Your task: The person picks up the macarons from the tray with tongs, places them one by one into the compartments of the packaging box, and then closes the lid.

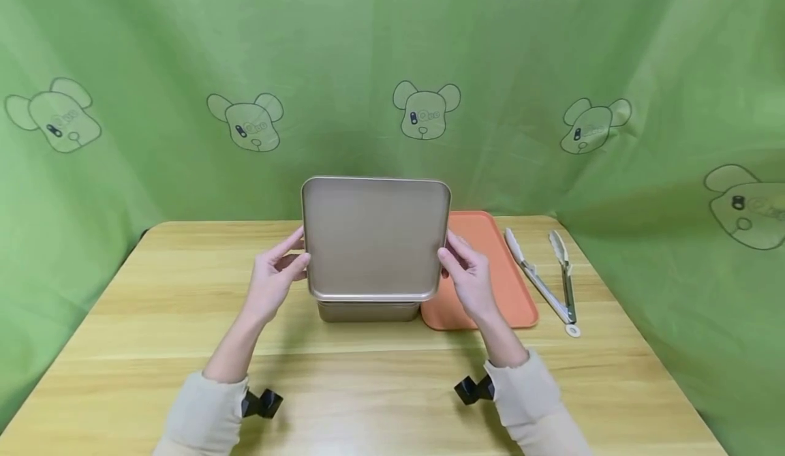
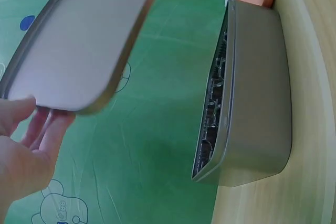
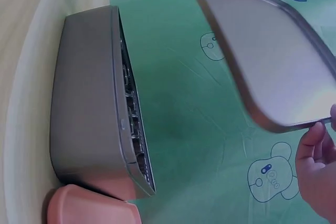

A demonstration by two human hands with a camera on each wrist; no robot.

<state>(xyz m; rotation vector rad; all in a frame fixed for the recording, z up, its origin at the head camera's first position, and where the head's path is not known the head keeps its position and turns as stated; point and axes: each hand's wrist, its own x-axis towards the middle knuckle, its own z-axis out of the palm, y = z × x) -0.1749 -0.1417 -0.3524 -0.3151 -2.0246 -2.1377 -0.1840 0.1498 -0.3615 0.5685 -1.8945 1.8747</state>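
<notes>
A flat rectangular metal lid [image 1: 377,238] with rounded corners is held up by both hands, apart from the metal box below it. My left hand [image 1: 274,275] pinches the lid's left edge between thumb and fingers. At its right edge, my right hand [image 1: 469,275] grips the lid in the same way. The metal box [image 1: 369,311] stands on the table, mostly hidden behind the lid in the head view. Both wrist views show its open top, with dark, shiny pieces [image 2: 212,103] just inside the rim; their kind is unclear.
An orange tray [image 1: 497,285] lies to the right of the box, partly behind my right hand. Metal tongs [image 1: 546,292] with pale tips lie spread beyond it. A green curtain [image 1: 343,47] with printed bear heads hangs behind the wooden table [image 1: 368,401].
</notes>
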